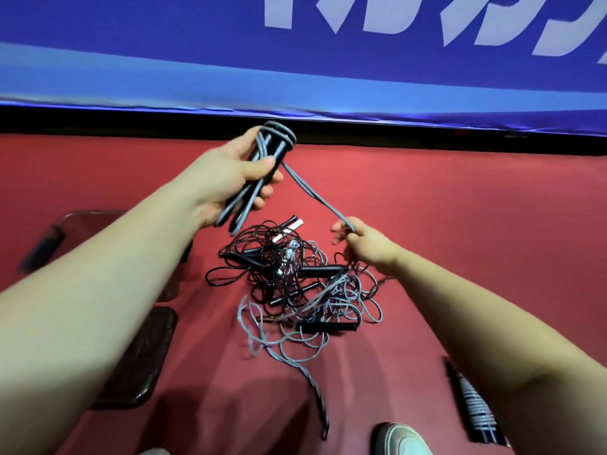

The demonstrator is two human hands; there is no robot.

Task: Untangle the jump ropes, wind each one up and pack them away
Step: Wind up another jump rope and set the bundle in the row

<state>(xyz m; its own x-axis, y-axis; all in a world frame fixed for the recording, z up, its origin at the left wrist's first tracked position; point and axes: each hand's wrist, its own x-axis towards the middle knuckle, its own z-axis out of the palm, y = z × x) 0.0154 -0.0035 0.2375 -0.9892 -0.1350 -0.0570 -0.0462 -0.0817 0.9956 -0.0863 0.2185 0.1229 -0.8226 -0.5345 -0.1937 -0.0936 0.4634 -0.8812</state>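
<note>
Grey rope [310,190] stretches between hands. Left hand [230,178], 11 o'clock of the tangled pile [289,284], grips the wound handles [281,152]; right hand [364,241], 2 o'clock, pinches the rope's end. Pile lies on red floor [460,218].

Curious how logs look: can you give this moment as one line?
step: winding grey jump rope | left hand: grips wound bundle | right hand: pinches free loop | floor: tangled ropes, one wound rope

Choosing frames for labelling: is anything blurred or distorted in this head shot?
Head view: left hand and the grey rope it grips are slightly motion-blurred; the tangled pile is fairly sharp; the wide lens bows the blue banner; frame edges smear.
</note>
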